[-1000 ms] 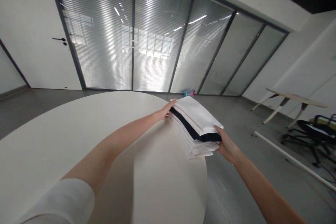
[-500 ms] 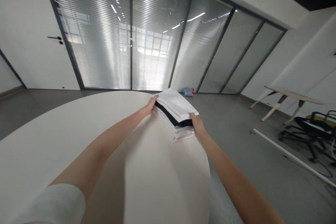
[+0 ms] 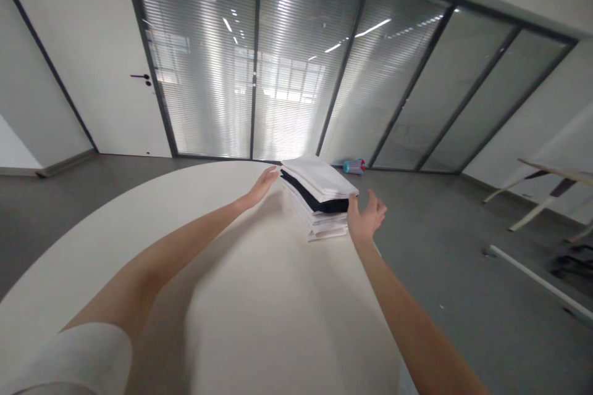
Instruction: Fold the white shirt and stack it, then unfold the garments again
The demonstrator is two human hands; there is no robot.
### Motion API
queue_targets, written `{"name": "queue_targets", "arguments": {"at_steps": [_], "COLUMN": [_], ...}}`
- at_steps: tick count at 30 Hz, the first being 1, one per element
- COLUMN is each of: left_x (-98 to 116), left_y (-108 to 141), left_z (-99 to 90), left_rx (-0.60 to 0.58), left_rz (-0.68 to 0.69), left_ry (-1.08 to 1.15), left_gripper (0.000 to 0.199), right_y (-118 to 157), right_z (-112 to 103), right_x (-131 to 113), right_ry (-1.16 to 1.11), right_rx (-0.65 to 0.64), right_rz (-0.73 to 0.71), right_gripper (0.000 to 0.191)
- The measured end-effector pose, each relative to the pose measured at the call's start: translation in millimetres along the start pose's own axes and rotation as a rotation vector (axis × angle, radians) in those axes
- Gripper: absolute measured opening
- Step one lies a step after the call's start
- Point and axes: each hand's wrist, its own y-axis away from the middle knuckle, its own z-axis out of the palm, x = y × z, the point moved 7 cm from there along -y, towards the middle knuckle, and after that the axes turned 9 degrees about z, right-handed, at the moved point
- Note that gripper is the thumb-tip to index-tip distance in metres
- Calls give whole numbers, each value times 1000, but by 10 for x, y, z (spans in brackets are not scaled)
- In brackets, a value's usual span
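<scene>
A stack of folded cloths, seemingly garments, rests near the far right edge of the white table (image 3: 250, 321). On its top lies a white folded cloth (image 3: 319, 178), with a black folded cloth (image 3: 319, 203) under it and several white folded cloths (image 3: 319, 225) below. My left hand (image 3: 263, 186) is just left of the stack, fingers stretched out and holding nothing. At the stack's right corner is my right hand (image 3: 365, 217), its fingers spread and its thumb by the top cloth's edge; whether the thumb touches cannot be made out.
Beyond the table, a blue and pink cylindrical object (image 3: 354, 166) lies on the grey floor by the glass partition (image 3: 287, 74). At right are a table with splayed legs (image 3: 556, 185), a white bar (image 3: 537, 278) on the floor and part of a dark chair (image 3: 577, 265).
Both hands have let go of the stack's top cloths and their fingers have opened outward. The camera view has turned a little to the left.
</scene>
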Motion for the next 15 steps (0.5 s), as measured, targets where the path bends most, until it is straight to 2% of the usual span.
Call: {"name": "queue_targets", "arguments": {"at_steps": [1,2,3,5,7,8,10,12,15], "left_x": [64,153,233,292,293,288,283,273,259], "left_y": [115,268,469,905,1292,1456,1722,1920,2139], "left_z": [-118,-203,-280,-505,-750,-859,-1035,-1148,-1202], "left_rx": [-82,-233,-404,-639,-777,-826,-885,-912,-934], "left_rz": [77,208,351,526,582,581,554,508,480], "left_ry": [-41,-115,-221,-435,-612,-678,-760,-799,-818], "left_gripper": [57,59,60,61,65,68,75,79,82], "right_y": [140,314,517,982,1445,1634,1892,2048,2189], "right_z": [-92,-127,-93,88,313,415,593,722,792], "right_x": [-148,-332,-531,-867,-1037,-1058,-1020,-918,-741], "right_ry": [-42,-92,-138,-177,-128,-82,25,112,171], "right_rx": [94,109,27,-295,-649,-788,-976,-1118,-1300], "right_rz": [-126,-296,-490,-838,-1084,-1157,-1205,-1182,-1140], "right_gripper": [61,57,51,42,43,46,53,62,74]}}
